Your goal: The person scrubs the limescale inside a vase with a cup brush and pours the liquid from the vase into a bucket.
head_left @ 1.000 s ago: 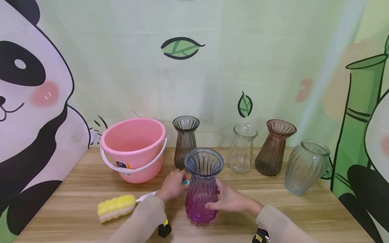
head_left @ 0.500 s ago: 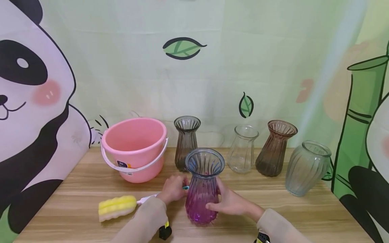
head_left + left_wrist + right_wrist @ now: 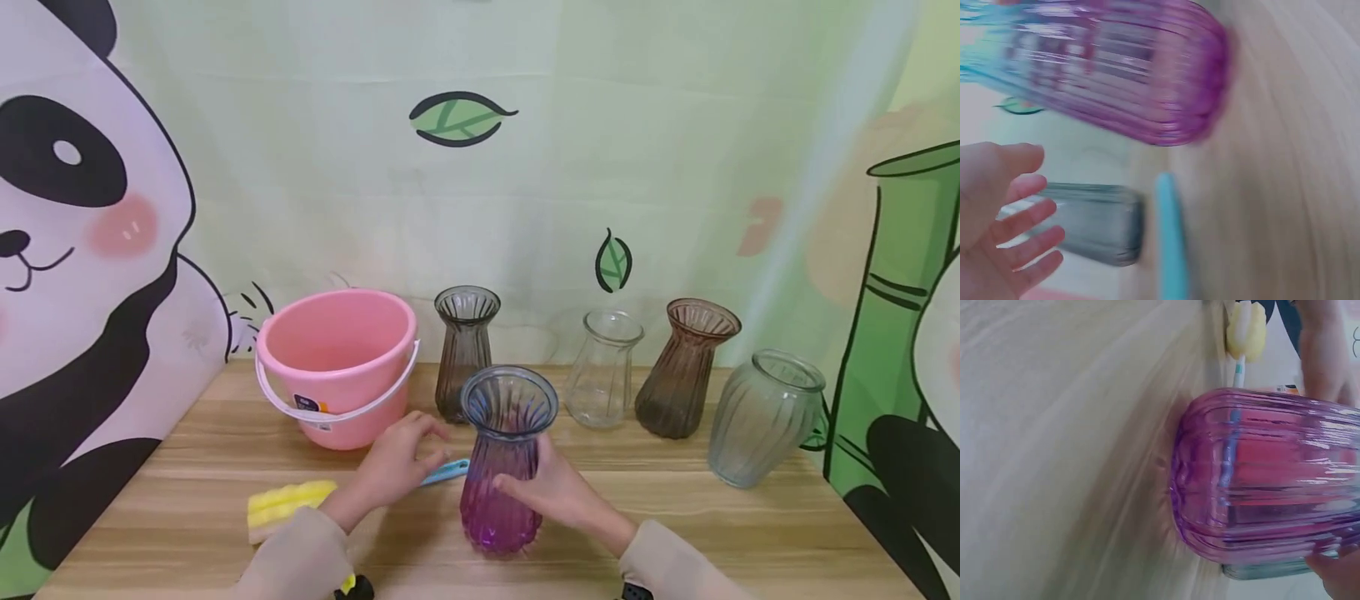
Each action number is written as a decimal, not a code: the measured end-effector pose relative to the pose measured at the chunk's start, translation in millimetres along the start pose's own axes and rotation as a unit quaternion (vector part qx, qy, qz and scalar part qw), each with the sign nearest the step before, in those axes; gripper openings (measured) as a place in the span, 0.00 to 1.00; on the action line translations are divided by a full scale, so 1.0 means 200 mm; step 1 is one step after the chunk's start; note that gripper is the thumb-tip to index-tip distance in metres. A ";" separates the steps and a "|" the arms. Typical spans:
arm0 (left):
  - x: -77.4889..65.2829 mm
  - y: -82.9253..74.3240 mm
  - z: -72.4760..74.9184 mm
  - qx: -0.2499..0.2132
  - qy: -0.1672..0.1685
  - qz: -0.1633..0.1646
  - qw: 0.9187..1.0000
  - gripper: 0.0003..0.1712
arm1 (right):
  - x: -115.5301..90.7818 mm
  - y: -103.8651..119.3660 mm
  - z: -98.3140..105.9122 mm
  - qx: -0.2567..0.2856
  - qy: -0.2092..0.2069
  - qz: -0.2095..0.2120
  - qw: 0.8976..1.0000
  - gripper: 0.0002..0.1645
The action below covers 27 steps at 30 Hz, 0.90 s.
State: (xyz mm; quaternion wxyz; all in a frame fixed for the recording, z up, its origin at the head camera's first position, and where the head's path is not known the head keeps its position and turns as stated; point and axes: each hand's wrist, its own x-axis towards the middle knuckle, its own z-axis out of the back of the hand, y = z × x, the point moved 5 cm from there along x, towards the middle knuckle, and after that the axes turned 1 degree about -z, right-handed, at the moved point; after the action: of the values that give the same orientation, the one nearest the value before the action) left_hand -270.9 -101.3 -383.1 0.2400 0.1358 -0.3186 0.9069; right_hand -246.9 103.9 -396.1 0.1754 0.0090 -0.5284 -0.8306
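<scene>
A ribbed glass vase (image 3: 501,500), blue at the flared rim and purple toward the base, stands upright near the front middle. My right hand (image 3: 553,490) grips its right side, thumb across the front and fingers behind. In the right wrist view the vase (image 3: 1260,481) fills the right half. My left hand (image 3: 393,467) hovers over a sponge brush with its fingers spread and nothing in them. The brush's yellow and white sponge head (image 3: 288,504) lies to the left, partly covered by my forearm. Its blue handle (image 3: 1172,244) points toward the vase.
Behind my left hand stands a pink bucket (image 3: 337,375) with a white handle. A grey vase (image 3: 462,367), a clear vase (image 3: 600,375), a brown vase (image 3: 678,375) and a pale green-blue jar (image 3: 761,421) stand along the back and right of the wooden table (image 3: 187,500).
My left hand has let go of the brush handle, lifted and moved left, baring the handle's blue end. My right hand stays on the purple vase, which stands in place.
</scene>
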 end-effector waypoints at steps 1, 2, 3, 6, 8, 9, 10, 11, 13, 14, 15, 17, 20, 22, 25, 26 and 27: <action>-0.01 -0.01 0.05 -0.005 -0.014 -0.009 1.000 0.11 | 0.00 0.00 0.00 0.004 -0.008 -0.001 1.000 0.54; -0.03 -0.01 0.10 -0.012 -0.030 -0.018 0.999 0.11 | 0.00 0.01 -0.01 0.011 -0.014 0.003 1.000 0.53; -0.04 -0.02 0.16 -0.012 -0.051 -0.029 0.998 0.11 | 0.00 0.01 -0.01 0.017 -0.018 0.007 1.000 0.53; -0.08 -0.02 0.34 -0.012 -0.114 -0.038 0.993 0.11 | 0.01 0.02 -0.03 0.033 -0.028 0.016 0.999 0.50; -0.11 0.00 0.46 -0.011 -0.158 -0.030 0.987 0.10 | 0.03 0.03 -0.03 0.030 -0.036 0.021 0.999 0.47; -0.12 0.02 0.51 -0.011 -0.180 -0.021 0.983 0.10 | 0.03 0.03 -0.03 0.024 -0.042 0.022 0.999 0.46; -0.13 0.04 0.57 -0.014 -0.198 -0.005 0.980 0.10 | 0.04 0.04 -0.03 0.018 -0.048 0.023 0.998 0.45; -0.14 0.06 0.61 -0.022 -0.214 0.014 0.977 0.10 | 0.04 0.04 -0.03 0.009 -0.054 0.025 0.998 0.44; -0.16 0.13 0.69 -0.035 -0.250 0.072 0.965 0.10 | 0.05 0.05 -0.03 -0.006 -0.065 0.029 0.997 0.42; -0.17 0.16 0.73 -0.042 -0.267 0.106 0.957 0.12 | 0.05 0.05 -0.03 -0.011 -0.068 0.031 0.997 0.42; -0.18 0.20 0.75 -0.050 -0.283 0.136 0.948 0.13 | 0.05 0.06 -0.04 -0.015 -0.072 0.036 0.997 0.42; -0.20 0.26 0.80 -0.063 -0.307 0.197 0.929 0.16 | 0.06 0.06 -0.04 -0.011 -0.074 0.045 0.996 0.43; -0.23 0.35 0.83 -0.080 -0.315 0.273 0.905 0.20 | 0.08 0.07 -0.04 0.006 -0.073 0.060 0.996 0.43; -0.23 0.41 0.83 -0.098 -0.303 0.309 0.896 0.23 | 0.10 0.07 -0.05 0.023 -0.072 0.074 0.994 0.45; -0.22 0.47 0.82 -0.158 -0.282 0.337 0.884 0.28 | 0.13 0.09 -0.04 0.030 -0.082 0.092 0.992 0.48; -0.21 0.49 0.81 -0.183 -0.275 0.343 0.880 0.30 | 0.14 0.09 -0.04 0.025 -0.088 0.095 0.991 0.49; -0.21 0.51 0.81 -0.209 -0.269 0.350 0.873 0.32 | 0.16 0.10 -0.04 0.015 -0.096 0.098 0.990 0.50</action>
State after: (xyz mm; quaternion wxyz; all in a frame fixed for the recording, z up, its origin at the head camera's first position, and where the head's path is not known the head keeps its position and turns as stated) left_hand -273.5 -288.9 -328.8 -0.1653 0.2004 -0.5793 0.7726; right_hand -269.1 80.8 -376.6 0.2043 -0.1201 -0.5537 -0.7983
